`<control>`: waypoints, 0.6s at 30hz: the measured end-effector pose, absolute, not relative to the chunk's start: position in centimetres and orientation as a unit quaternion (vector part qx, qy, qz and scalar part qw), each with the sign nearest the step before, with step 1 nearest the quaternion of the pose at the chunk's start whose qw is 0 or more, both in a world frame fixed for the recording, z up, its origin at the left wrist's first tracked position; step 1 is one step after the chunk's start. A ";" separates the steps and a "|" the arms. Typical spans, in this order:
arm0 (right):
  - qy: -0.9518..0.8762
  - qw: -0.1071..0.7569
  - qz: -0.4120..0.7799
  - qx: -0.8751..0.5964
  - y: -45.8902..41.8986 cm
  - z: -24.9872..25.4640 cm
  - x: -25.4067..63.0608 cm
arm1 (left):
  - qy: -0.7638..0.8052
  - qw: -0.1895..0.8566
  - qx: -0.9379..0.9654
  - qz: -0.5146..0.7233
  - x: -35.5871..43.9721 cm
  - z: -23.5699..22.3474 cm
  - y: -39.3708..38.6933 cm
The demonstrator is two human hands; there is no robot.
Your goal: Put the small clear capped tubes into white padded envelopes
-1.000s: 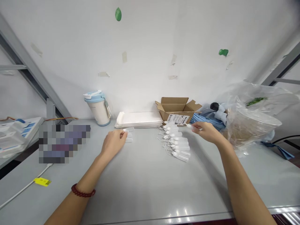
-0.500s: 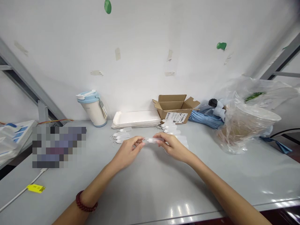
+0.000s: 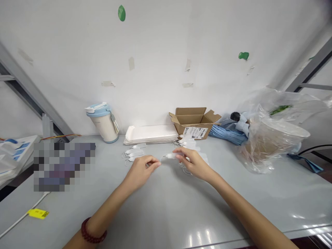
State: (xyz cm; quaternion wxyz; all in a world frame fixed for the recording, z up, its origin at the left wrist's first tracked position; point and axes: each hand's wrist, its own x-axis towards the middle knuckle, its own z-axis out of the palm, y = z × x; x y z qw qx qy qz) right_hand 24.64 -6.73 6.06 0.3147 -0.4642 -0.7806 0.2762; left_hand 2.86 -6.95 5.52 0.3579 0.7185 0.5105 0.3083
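My right hand (image 3: 193, 163) pinches a small white tube-shaped piece (image 3: 171, 156) with a thin string at its left end. My left hand (image 3: 142, 169) is pinched shut just left of it, fingertips at the string end; whether it grips the string is too fine to see. Behind my right hand lies a row of several like white pieces (image 3: 188, 145). A smaller group of white pieces (image 3: 135, 153) lies behind my left hand. Both hands hover over the grey table (image 3: 160, 211).
Against the wall stand a blue-lidded cup (image 3: 102, 121), a flat stack of white trays (image 3: 151, 133) and an open cardboard box (image 3: 194, 121). A blue folded umbrella (image 3: 228, 133) and a clear plastic bag (image 3: 275, 131) are at the right. A white cable with a yellow tag (image 3: 38, 213) runs at the left.
My right hand took a white piece from the row and carried it to the middle. My left hand left the small group and came to meet it; the hands have since drawn slightly apart.
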 end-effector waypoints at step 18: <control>-0.792 0.303 0.277 -0.452 -7.4 6.3 24.0 | 0.508 0.503 0.623 0.318 2.9 6.0 -6.8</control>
